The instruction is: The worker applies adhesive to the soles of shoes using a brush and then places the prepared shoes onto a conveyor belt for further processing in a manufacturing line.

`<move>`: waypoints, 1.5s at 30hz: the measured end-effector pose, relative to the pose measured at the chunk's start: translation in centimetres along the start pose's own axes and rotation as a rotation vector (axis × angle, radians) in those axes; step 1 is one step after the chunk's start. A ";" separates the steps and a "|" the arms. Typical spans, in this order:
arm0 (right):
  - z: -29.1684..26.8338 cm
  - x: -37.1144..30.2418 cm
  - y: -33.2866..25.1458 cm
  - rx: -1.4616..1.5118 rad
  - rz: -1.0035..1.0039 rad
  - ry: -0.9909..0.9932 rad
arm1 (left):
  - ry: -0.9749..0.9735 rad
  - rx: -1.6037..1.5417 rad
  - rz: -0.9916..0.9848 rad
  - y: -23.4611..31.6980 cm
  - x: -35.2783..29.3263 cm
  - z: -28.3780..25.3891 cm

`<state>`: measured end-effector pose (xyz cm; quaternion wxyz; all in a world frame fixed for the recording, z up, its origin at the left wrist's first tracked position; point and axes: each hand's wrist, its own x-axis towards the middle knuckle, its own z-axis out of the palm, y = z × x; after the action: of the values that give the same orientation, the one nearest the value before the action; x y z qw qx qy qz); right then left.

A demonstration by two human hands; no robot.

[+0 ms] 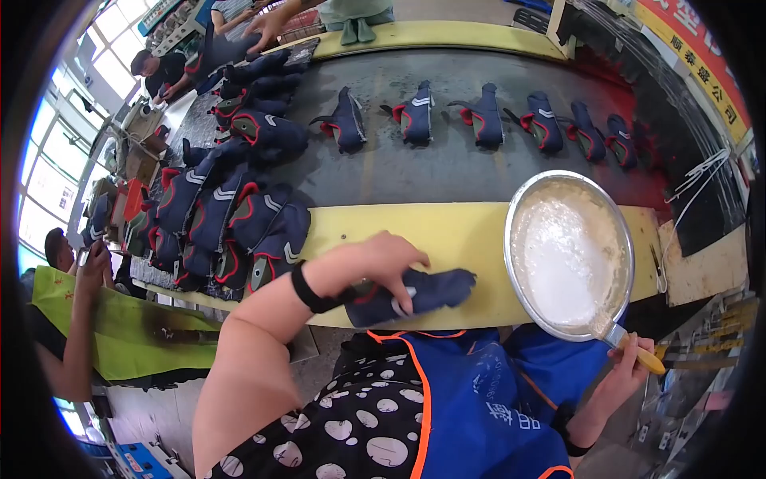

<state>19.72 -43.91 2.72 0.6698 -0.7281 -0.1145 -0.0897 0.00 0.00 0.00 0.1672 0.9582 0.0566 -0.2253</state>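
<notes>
Yellow board point(479, 235), upper point(439, 289) at edge, bowl point(604, 209) apart

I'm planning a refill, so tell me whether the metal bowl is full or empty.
Not empty: the metal bowl visibly holds a white mixture; how deep, I cannot tell.

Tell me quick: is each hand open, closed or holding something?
Left hand: curled over a dark blue shoe upper, thumb touching it; grip cannot be told.
Right hand: closed, holding a yellow-handled brush.

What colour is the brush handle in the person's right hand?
The brush handle is yellow-orange where it shows, best in the head view.
</notes>
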 end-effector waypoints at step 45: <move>8.1 3.8 -1.1 -0.388 -0.589 -0.492 | -0.165 -1.588 0.071 11.3 3.8 -1.1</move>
<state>22.85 -35.57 4.13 0.4192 -0.7765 -0.4548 -0.1207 5.92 -10.05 2.55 0.8104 0.5342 0.1569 -0.1823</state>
